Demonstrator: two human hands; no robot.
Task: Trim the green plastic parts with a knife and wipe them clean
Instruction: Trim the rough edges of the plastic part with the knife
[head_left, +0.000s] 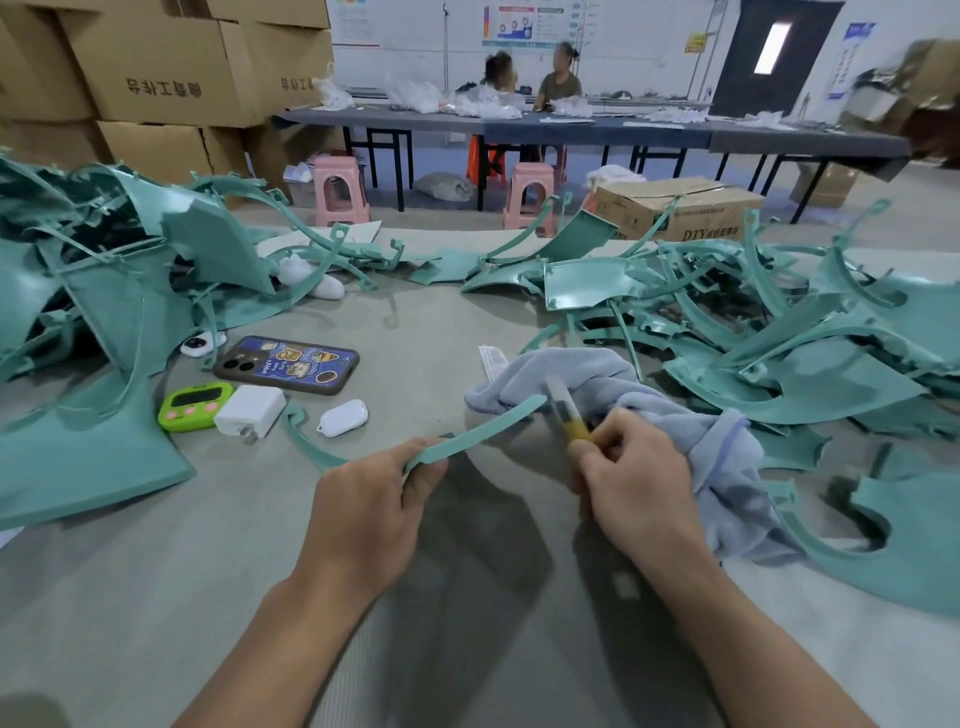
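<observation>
My left hand (376, 501) grips a long curved green plastic strip (480, 428) that rises to the right above the table. My right hand (631, 475) holds a knife (563, 410) with a yellow handle; its blade points up and touches the strip's far end. A light blue cloth (670, 410) lies bunched under and behind my right hand. Piles of green plastic parts cover the left (104, 291) and right (779, 338) of the table.
A phone (288, 364), a green timer (195, 405), a white charger (249, 410) and a white earbud case (343, 418) lie left of centre. Cardboard boxes (156, 67) stand behind at left. Two persons sit at a far table (597, 130), with pink stools (340, 189) nearby.
</observation>
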